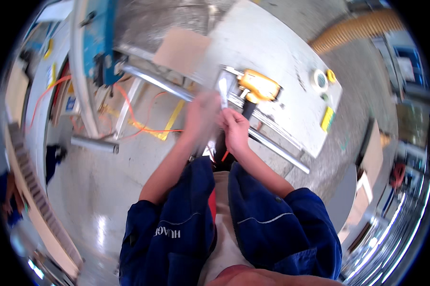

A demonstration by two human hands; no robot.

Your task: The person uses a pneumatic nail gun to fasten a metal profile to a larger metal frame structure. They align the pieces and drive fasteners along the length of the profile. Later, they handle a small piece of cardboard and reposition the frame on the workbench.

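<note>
Two bare hands meet by the near edge of a pale flat tabletop (272,40). The right hand (236,127) pinches a narrow white strip (223,90), material unclear, by its near end, seemingly to leave the far end free. The left hand (203,112), just beside it, is motion-blurred; whether its fingers are closed cannot be told. Just right of the strip lies a yellow-and-black power tool (260,86), black handle toward the person, perhaps for easy reach; a white tape roll (315,80) sits farther right.

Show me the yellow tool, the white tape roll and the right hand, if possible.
Yellow tool (260,86), head view: its yellow body.
White tape roll (315,80), head view: left side of its ring.
Right hand (236,127), head view: its middle.
</note>
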